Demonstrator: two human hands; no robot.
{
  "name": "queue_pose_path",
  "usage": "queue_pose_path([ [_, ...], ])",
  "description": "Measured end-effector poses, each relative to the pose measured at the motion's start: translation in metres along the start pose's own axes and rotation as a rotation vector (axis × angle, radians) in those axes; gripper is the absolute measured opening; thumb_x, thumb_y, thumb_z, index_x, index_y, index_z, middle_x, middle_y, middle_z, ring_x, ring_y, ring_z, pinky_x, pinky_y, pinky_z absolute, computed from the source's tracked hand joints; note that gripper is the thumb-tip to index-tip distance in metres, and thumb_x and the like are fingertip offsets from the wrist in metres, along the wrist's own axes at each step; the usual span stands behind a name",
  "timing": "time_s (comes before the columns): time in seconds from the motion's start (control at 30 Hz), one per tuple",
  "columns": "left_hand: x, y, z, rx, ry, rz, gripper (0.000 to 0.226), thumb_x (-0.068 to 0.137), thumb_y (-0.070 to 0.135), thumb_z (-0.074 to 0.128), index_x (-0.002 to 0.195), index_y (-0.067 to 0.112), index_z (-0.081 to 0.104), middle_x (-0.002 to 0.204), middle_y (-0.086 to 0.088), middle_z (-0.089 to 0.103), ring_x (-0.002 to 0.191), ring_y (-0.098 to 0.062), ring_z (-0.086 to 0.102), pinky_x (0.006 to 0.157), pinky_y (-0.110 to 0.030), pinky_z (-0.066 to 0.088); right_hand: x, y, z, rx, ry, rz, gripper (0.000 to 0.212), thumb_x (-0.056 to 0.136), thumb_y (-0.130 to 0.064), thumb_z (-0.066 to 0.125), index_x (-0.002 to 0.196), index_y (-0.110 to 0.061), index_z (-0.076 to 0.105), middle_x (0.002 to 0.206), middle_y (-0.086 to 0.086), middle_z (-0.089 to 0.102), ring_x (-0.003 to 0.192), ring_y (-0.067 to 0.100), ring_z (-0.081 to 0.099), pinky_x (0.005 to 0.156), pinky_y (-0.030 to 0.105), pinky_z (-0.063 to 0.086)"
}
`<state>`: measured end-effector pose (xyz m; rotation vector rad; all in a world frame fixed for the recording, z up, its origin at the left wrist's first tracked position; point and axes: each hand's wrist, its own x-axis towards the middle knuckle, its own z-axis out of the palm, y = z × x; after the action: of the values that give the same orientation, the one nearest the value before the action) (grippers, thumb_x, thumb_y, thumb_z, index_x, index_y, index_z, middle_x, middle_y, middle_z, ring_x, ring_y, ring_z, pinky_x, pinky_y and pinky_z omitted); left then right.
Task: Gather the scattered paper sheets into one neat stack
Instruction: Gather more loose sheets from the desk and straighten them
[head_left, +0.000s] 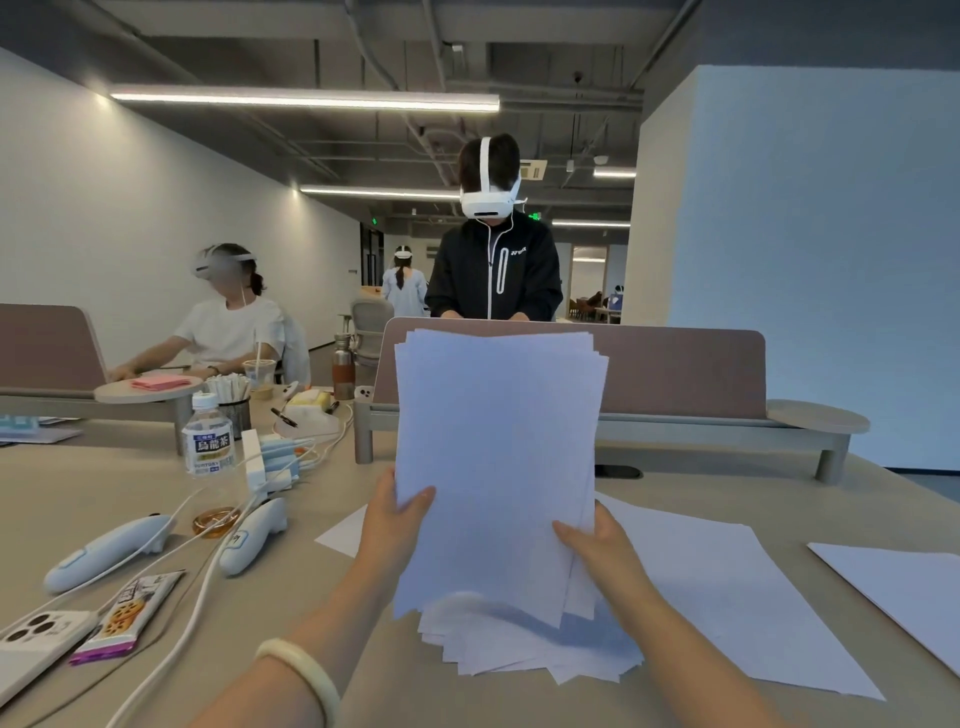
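Paper sheets, gathered into a thick bundle, stand upright in front of the person, their top edges fanned unevenly and their lower edges down on a splayed pile of further sheets that lies on the bench. The bench is a wide beige surface; along its far side runs a brown divider panel on a raised shelf. One large single sheet lies flat to the right of the pile, partly under it, another sheet lies well apart at the right edge, and the corner of a third shows behind the left forearm.

The left hand grips the bundle's left edge, thumb across the front and fingers hidden behind. The right hand grips the right edge lower down, thumb on the front face. Both hands are closed around the bundle. A pale bangle sits on the left wrist.

To the left on the bench lie two white controllers with cables, a tea bottle, a snack packet and a phone just beside it.
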<state>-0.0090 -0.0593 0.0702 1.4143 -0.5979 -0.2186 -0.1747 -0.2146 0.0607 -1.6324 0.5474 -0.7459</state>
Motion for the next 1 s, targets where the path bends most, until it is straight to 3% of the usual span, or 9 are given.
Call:
queue_pose_path([
  [0.1,0.0,0.002,-0.007,0.013,-0.033,-0.009,0.046,0.081,0.023,0.072,0.118,0.019,0.045,0.109,0.001,0.062,0.094,-0.017,0.065,0.072,-0.032,0.054,0.004,-0.01,-0.008,0.026,-0.036,-0.025,0.036,0.084,-0.021,0.068,0.117,-0.019,0.055,0.112,-0.003,0.066,0.099,0.012,0.064,0.075,0.021,0.051],
  [0.2,-0.007,-0.007,-0.012,-0.01,-0.05,-0.032,0.037,0.085,0.018,0.068,0.114,0.025,0.047,0.105,0.008,0.062,0.093,-0.012,0.064,0.068,-0.026,0.052,0.006,-0.009,-0.007,0.065,0.001,-0.049,0.038,0.083,-0.02,0.07,0.116,-0.023,0.051,0.112,-0.005,0.064,0.102,0.013,0.063,0.08,0.025,0.051],
  [0.3,-0.014,-0.015,-0.011,0.003,-0.075,-0.012,0.027,0.091,0.016,0.059,0.111,0.033,0.052,0.109,0.008,0.065,0.094,-0.007,0.064,0.066,-0.017,0.049,0.003,0.0,0.006,0.022,-0.005,-0.039,0.032,0.088,-0.019,0.063,0.117,-0.023,0.049,0.111,-0.005,0.063,0.095,0.007,0.062,0.071,0.019,0.048],
  [0.43,-0.009,-0.014,-0.005,0.019,0.011,-0.026,0.03,0.094,0.017,0.053,0.123,0.024,0.049,0.117,0.0,0.063,0.099,-0.017,0.063,0.075,-0.029,0.05,0.004,0.0,0.02,-0.012,0.1,-0.046,0.019,0.096,-0.017,0.048,0.115,-0.02,0.048,0.111,0.001,0.061,0.097,0.018,0.06,0.08,0.027,0.046],
  [0.57,-0.006,-0.003,0.0,0.045,-0.008,0.014,0.029,0.093,0.019,0.055,0.118,0.025,0.041,0.111,0.003,0.059,0.097,-0.017,0.06,0.077,-0.031,0.048,0.01,-0.009,0.021,0.029,0.108,-0.058,0.025,0.095,-0.02,0.051,0.12,-0.016,0.046,0.11,0.001,0.061,0.102,0.021,0.061,0.086,0.033,0.048],
  [0.7,-0.015,-0.02,0.001,0.035,-0.016,-0.047,0.037,0.093,0.015,0.055,0.125,0.019,0.036,0.118,-0.003,0.054,0.102,-0.021,0.056,0.079,-0.033,0.045,0.005,0.009,0.024,-0.038,0.092,-0.012,0.029,0.092,-0.016,0.055,0.117,-0.019,0.041,0.108,-0.001,0.057,0.096,0.016,0.057,0.074,0.025,0.045],
  [0.8,-0.019,-0.034,0.002,0.031,0.009,-0.105,0.023,0.097,0.012,0.044,0.118,0.018,0.037,0.118,-0.008,0.056,0.095,-0.021,0.057,0.07,-0.03,0.046,0.001,0.022,0.03,-0.075,0.123,0.012,0.015,0.095,-0.011,0.045,0.109,-0.018,0.045,0.104,0.001,0.058,0.086,0.009,0.055,0.065,0.018,0.041],
  [1.0,-0.007,-0.026,0.008,0.08,0.047,-0.063,0.021,0.098,0.012,0.042,0.118,0.014,0.037,0.112,-0.007,0.055,0.099,-0.024,0.057,0.066,-0.028,0.046,0.011,0.007,0.036,-0.025,0.158,-0.019,0.022,0.095,-0.012,0.043,0.115,-0.02,0.042,0.095,-0.008,0.056,0.084,0.007,0.055,0.066,0.023,0.043],
])
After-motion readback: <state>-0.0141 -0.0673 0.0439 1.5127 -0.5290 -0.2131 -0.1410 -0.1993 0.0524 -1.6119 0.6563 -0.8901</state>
